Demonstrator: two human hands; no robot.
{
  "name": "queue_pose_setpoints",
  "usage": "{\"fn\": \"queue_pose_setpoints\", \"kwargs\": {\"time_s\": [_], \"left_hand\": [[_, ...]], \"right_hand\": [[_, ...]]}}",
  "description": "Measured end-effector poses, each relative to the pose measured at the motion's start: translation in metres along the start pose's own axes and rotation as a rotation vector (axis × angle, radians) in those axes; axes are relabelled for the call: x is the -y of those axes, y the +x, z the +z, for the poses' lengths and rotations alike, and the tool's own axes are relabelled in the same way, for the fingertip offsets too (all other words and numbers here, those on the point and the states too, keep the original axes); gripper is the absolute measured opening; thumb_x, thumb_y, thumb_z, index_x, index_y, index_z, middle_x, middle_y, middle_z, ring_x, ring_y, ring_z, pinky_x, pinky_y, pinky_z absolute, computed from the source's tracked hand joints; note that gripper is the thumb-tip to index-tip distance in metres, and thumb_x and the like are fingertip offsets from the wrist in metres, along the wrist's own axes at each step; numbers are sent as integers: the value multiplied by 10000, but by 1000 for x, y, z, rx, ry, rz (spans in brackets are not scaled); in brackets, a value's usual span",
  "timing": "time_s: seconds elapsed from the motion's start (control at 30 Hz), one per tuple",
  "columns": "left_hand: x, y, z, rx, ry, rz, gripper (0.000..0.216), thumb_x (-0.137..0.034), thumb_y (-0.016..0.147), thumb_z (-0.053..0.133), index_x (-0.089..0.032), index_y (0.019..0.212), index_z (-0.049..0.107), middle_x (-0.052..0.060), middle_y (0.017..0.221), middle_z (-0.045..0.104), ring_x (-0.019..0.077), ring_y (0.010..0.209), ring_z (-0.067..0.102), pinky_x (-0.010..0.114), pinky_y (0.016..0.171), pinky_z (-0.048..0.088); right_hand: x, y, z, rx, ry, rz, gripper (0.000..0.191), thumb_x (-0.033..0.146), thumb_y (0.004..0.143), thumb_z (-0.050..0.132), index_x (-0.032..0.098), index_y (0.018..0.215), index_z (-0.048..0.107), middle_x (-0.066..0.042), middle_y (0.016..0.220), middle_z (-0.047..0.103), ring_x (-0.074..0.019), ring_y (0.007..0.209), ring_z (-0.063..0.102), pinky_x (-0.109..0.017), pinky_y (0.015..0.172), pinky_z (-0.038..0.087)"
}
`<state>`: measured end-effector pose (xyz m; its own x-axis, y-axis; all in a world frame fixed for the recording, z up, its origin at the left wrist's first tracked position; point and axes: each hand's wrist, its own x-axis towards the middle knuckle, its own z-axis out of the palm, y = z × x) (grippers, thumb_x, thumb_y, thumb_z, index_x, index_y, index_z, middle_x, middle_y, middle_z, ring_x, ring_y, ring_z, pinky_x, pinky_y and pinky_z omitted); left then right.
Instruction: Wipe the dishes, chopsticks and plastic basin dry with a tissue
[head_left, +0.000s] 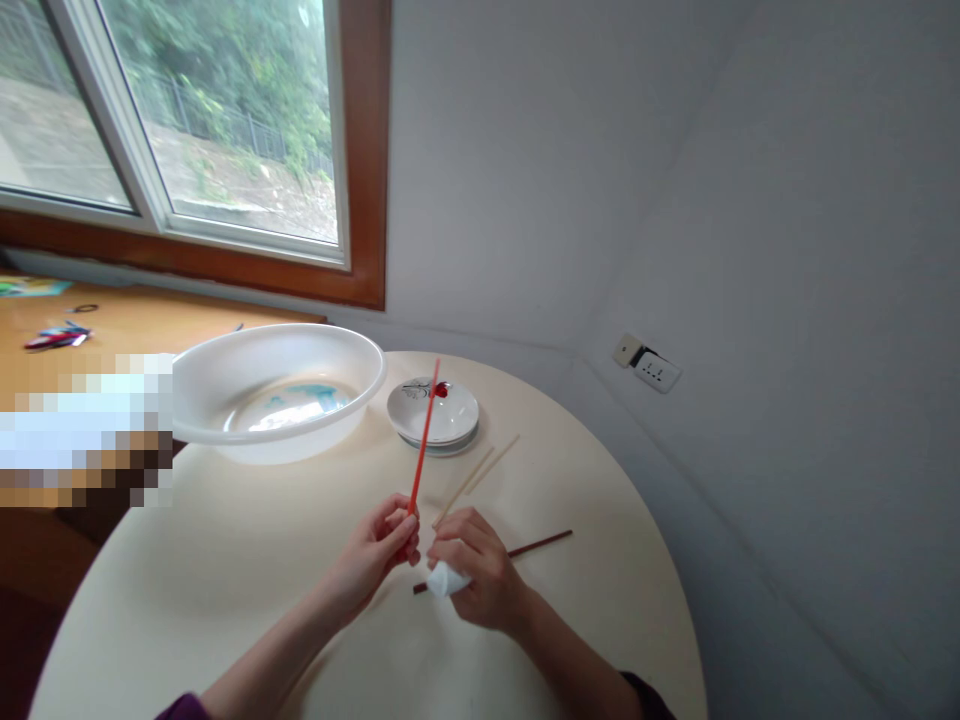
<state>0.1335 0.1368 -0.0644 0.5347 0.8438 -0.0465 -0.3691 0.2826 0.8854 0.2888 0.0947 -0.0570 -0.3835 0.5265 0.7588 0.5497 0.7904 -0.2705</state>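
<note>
Red stick (424, 445) pinched by the left hand (386, 543); white wad (448, 580) gripped in the right hand (484, 572).
The stick slants above the middle of the round table (187, 590), its free tip toward the far edge. It looks light, stiff and perhaps slippery, so a thumb-and-finger pinch near its lower end should suit; the wad, cloth or tissue, seems soft, best bunched under curled fingers, as here.

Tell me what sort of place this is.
Probably a room in a home, perhaps a dining corner, though I can't be sure: a round-edged table bears stacked white dishes and pale chopsticks, and a wood-framed window looks out on greenery.
</note>
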Motion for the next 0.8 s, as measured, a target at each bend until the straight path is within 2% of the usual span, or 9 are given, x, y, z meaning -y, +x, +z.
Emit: {"fn": "queue_pose_setpoints", "kwargs": {"time_s": [0.07,0.17,0.37,0.57,0.67,0.8], "left_hand": [[2,1,1,6,50,42,336,-462,685,664,-180,717,484,-102,496,367,34,436,331,166,445,274],[3,-1,3,39,123,45,360,-487,691,642,-193,706,435,-108,510,322,34,426,271,174,423,213],[3,-5,5,93,285,97,336,-374,636,723,-184,832,526,-117,497,247,52,464,238,180,446,201],[6,-2,2,-45,334,98,376,-494,613,692,-162,661,522,-104,447,318,56,419,300,193,426,243],[4,-1,0,-112,352,106,400,-516,608,685,-162,628,498,-104,424,330,53,411,301,188,421,242],[2,0,0,-140,343,92,435,-544,584,684,-169,590,465,-100,407,350,48,398,297,185,407,218]], "right_hand": [[-4,-2,-1,-36,14,94,94,143,796,440,218,754,477,-33,703,543,-170,717,519,-310,643,456],[-7,-3,0,5,23,205,83,183,807,450,217,732,448,-21,664,512,-160,650,493,-280,576,419],[-10,-8,7,133,-1,313,21,216,784,460,206,765,460,-25,689,548,-156,628,515,-265,570,404],[-10,-8,8,139,-4,394,44,227,776,506,198,763,476,-17,683,537,-150,642,506,-258,595,395],[-8,-6,7,109,108,497,117,260,738,564,198,779,474,2,693,506,-138,644,479,-249,597,389],[-9,-4,4,86,368,638,222,332,695,604,198,820,478,16,732,484,-128,677,457,-247,636,398]]}}
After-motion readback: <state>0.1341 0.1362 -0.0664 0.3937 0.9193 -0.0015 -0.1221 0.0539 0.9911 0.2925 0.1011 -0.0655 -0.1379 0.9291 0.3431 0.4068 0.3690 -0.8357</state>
